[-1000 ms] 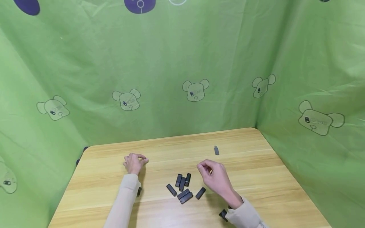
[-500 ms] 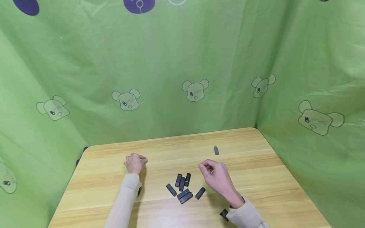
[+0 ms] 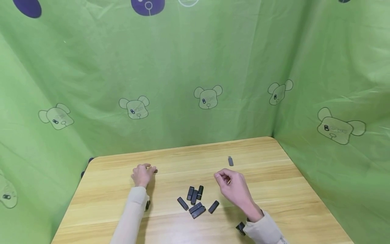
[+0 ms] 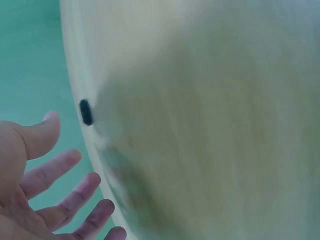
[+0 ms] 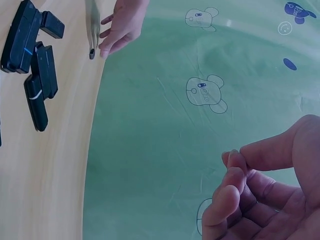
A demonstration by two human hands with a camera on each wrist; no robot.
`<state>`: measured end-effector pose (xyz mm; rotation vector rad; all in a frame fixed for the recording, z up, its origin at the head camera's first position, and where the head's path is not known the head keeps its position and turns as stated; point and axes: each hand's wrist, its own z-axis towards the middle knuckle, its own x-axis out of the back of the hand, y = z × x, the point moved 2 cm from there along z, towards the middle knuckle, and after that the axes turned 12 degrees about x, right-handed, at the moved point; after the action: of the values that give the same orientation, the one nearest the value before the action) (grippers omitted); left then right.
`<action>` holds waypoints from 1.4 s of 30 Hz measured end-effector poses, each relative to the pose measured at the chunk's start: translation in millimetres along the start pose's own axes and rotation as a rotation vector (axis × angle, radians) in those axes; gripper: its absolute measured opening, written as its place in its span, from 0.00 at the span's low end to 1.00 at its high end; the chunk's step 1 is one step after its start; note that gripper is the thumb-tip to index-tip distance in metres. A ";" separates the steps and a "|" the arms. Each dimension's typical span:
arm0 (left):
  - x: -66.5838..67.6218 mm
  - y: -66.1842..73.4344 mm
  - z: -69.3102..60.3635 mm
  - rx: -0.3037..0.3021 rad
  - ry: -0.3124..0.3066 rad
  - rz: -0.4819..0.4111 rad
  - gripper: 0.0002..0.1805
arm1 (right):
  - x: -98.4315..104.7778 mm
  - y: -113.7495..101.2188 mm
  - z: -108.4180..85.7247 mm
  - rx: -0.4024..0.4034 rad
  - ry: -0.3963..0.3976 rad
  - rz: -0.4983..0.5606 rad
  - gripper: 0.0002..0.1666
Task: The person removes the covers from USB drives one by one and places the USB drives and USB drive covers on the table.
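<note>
My left hand [image 3: 142, 175] is at the left rear of the table, its fingers apart. Just beyond its fingertips lies a small black piece [image 3: 155, 171], too small to name surely; the left wrist view shows that piece [image 4: 86, 112] clear of the spread fingers. Above the table right of centre is my right hand [image 3: 234, 187], fingers curled and thumb touching the index fingertip. Nothing shows between them in the right wrist view. Several black USB sticks [image 3: 193, 197] lie in a loose group between the hands. A grey USB stick [image 3: 231, 161] with its plug bare lies farther back.
The wooden table [image 3: 274, 189] has a rounded far edge. Green curtains [image 3: 170, 128] with bear prints stand close behind it and along both sides. A black wrist device [image 3: 240, 228] is strapped under my right sleeve.
My left fingers have parted and drawn back slightly left, so the small black piece now shows on the table. My right hand has drifted a little to the right.
</note>
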<state>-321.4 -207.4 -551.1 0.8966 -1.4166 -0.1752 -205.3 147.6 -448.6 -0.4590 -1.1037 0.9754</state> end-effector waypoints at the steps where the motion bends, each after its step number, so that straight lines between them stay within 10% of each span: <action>1: 2.9 -0.1 0.2 0.006 0.007 -0.017 0.24 | 1.0 -0.5 0.5 0.006 0.004 -0.001 0.04; 9: 31.5 1.9 -11.3 -0.035 0.060 -0.141 0.26 | 8.0 -4.5 4.1 0.059 0.040 -0.026 0.04; 18: 49.9 11.7 -63.1 -0.139 0.154 -0.301 0.18 | 8.9 -4.0 0.8 0.061 0.043 -0.052 0.05; 34: 45.3 26.7 -144.7 -0.259 0.283 -0.426 0.06 | -1.3 16.5 -15.4 0.143 -0.041 -0.166 0.05; 42: 45.8 32.2 -174.2 -0.312 0.324 -0.469 0.04 | -8.0 24.4 -21.6 0.215 -0.250 -0.249 0.06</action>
<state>-168.8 -138.2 -477.7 0.9343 -0.8343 -0.5627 -197.1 156.8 -479.8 -0.0224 -1.2302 0.9335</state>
